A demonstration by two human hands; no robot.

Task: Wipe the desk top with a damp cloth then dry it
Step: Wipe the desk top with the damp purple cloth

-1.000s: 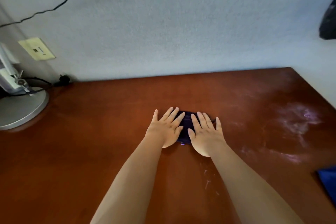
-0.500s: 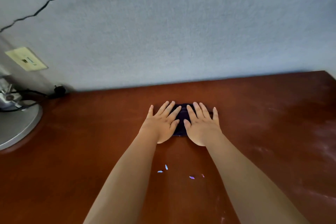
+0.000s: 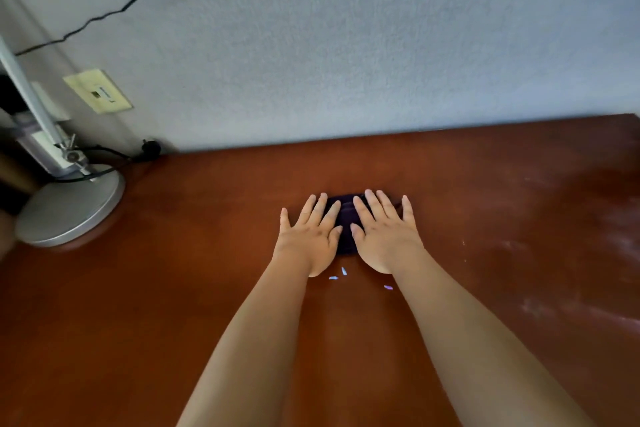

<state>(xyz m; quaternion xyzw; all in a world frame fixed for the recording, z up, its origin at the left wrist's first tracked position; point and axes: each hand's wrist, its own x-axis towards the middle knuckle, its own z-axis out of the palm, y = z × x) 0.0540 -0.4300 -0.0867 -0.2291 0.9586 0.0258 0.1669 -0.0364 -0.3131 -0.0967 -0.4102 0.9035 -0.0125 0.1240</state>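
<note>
A small dark purple cloth (image 3: 346,229) lies on the reddish-brown desk top (image 3: 173,288), a little short of the wall. My left hand (image 3: 311,236) and my right hand (image 3: 384,236) press flat on it side by side, fingers straight and spread. Most of the cloth is hidden under my palms; only a strip shows between them and past my fingertips. A few bright wet specks (image 3: 343,272) sit on the wood just behind my wrists.
A lamp with a round silver base (image 3: 69,208) stands at the desk's far left, its black cable (image 3: 114,163) running to a plug by the wall. Pale smears (image 3: 588,218) mark the wood at the right. A grey wall borders the desk's far edge.
Both hands have slid the cloth leftward along the desk. The view has followed, so the lamp base shows more and the blue item at the right edge has left the frame.
</note>
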